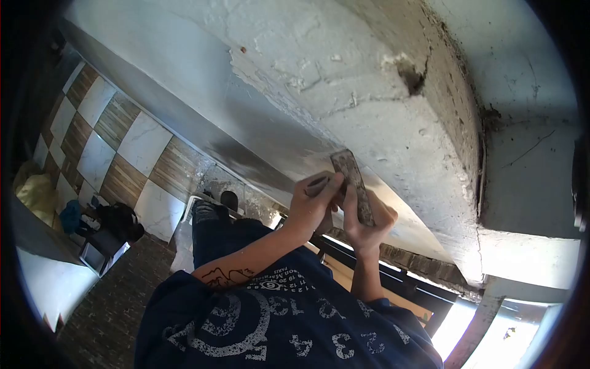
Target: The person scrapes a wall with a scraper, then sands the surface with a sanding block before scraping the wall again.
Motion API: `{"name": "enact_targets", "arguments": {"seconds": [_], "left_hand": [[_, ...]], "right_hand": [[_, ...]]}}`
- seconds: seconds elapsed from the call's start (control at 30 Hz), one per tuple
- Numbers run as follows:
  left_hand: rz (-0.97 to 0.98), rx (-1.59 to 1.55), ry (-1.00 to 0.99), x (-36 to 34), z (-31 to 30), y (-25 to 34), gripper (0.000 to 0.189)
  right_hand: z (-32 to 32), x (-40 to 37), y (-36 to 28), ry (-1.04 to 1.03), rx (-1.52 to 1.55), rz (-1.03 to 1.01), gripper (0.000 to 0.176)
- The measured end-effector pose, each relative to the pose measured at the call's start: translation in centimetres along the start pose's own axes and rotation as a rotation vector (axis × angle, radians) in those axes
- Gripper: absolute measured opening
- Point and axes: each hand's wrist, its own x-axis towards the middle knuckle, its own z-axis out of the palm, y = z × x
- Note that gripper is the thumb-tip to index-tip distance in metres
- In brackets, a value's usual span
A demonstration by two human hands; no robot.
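1. Right hand [369, 229] grips the lower part of the strip [351, 167], thumb against its face.
2. Left hand [305, 208] is curled closed on a dark piece [316, 184], too hidden to identify; its fingertips are at the strip's left edge.
3. Strip: flat, narrow, straight-sided, grey-brown, mottled with paler smears, tilted with its top leaning left.
4. Its upper end is at the ragged edge of the wall's plaster [381, 123]; contact there I cannot tell.
5. Further out, a chipped hole [410, 78] breaks the plaster; checked tiles [144, 141] lie left.
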Motion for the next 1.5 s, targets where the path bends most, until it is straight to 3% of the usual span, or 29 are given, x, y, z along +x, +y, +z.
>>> {"name": "enact_targets", "arguments": {"seconds": [0.23, 0.3, 0.43, 0.47, 0.57, 0.7, 0.83, 1.03, 1.1, 1.17, 1.23, 1.43, 1.5], "left_hand": [[-0.020, 0.020, -0.035, 0.0, 0.4, 0.7, 0.025], [0.034, 0.019, -0.015, 0.0, 0.3, 1.1, 0.026], [-0.013, 0.106, -0.096, -0.4, 0.8, 0.2, 0.026], [-0.035, 0.053, -0.008, -0.4, 1.1, 0.4, 0.026], [0.051, 0.039, -0.068, 0.1, 0.4, 0.8, 0.027], [-0.066, 0.098, -0.077, -0.9, 1.2, 0.6, 0.028], [0.070, 0.071, -0.049, 0.2, 0.6, 1.8, 0.029], [-0.006, 0.094, -0.065, -0.1, 1.0, 1.2, 0.028], [0.124, 0.084, -0.064, 0.5, 0.9, 2.1, 0.027], [0.127, 0.096, -0.061, 0.1, 0.8, 1.8, 0.026], [0.000, 0.089, -0.016, -0.6, 0.7, 1.0, 0.025], [0.052, 0.121, -0.065, 0.2, 0.0, 1.4, 0.017], [0.053, 0.142, -0.061, 0.3, 0.1, 1.7, 0.017]], "right_hand": [[-0.2, 0.2, 0.8, 0.026, 0.000, -0.005, 0.015], [0.1, 0.1, 1.0, 0.032, -0.148, -0.124, 0.015], [-0.8, -0.7, 1.6, 0.081, -0.008, -0.022, 0.015], [-0.9, -0.5, 1.2, 0.052, -0.061, -0.015, 0.015], [-0.4, -0.3, 1.4, 0.042, -0.139, -0.062, 0.015], [-1.2, -1.0, 1.5, 0.058, -0.030, 0.011, 0.016], [0.1, 0.4, 0.2, 0.067, -0.072, -0.049, 0.014], [-0.7, -0.3, 0.2, 0.071, 0.013, 0.014, 0.016], [0.0, 0.6, -0.2, 0.099, -0.041, 0.001, 0.015], [-0.1, 0.2, -0.2, 0.096, -0.053, -0.028, 0.016], [-0.3, -1.1, 0.4, 0.086, -0.014, 0.064, 0.016], [0.7, -0.3, 0.0, 0.191, 0.023, 0.018, 0.016], [0.3, -1.3, 0.5, 0.086, -0.027, 0.081, 0.016]]}}
